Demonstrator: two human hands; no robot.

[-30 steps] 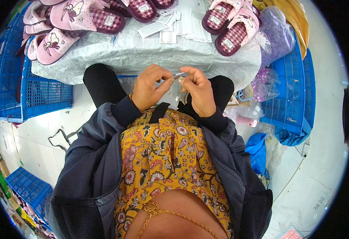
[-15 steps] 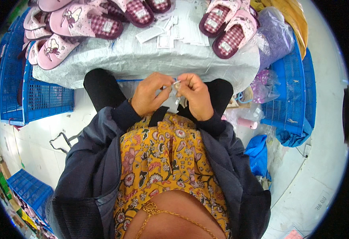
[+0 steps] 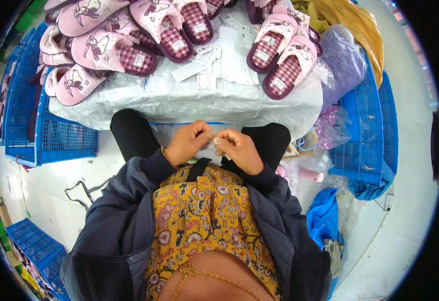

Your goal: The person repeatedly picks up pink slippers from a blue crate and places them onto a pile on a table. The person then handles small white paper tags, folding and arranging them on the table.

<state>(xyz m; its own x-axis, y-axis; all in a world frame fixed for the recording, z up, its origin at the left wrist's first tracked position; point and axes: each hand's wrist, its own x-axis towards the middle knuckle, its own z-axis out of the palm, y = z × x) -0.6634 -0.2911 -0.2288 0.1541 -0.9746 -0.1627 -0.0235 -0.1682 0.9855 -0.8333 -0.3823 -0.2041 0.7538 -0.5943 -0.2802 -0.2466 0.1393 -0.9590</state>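
Over my lap, just short of the work surface, my left hand point(image 3: 188, 142) and my right hand point(image 3: 240, 150) nearly meet at the fingertips. Both are closed in a pinch, thumb against bent fingers. Something small and pale shows at the right fingertips, too small to name. Whatever the left fingers hold is hidden. Beyond them, pink slippers point(image 3: 110, 51) with dark red checked insoles lie heaped at the left of the surface. Another pair of slippers point(image 3: 290, 62) rests at the right. Between them are loose white paper slips point(image 3: 207, 80) and a stack of white cards point(image 3: 235, 57).
A silvery-white sheet point(image 3: 139, 100) covers the work surface. Blue plastic crates point(image 3: 69, 138) stand at its left, with another blue crate point(image 3: 360, 150) at its right. Beside that crate are a bag of purple material point(image 3: 342, 65) and a blue plastic bag point(image 3: 322, 215) on the floor.
The view has tilted, so the surface and slippers sit lower in the picture. My hands have come closer together, and the whitish piece that hung between them no longer shows there.
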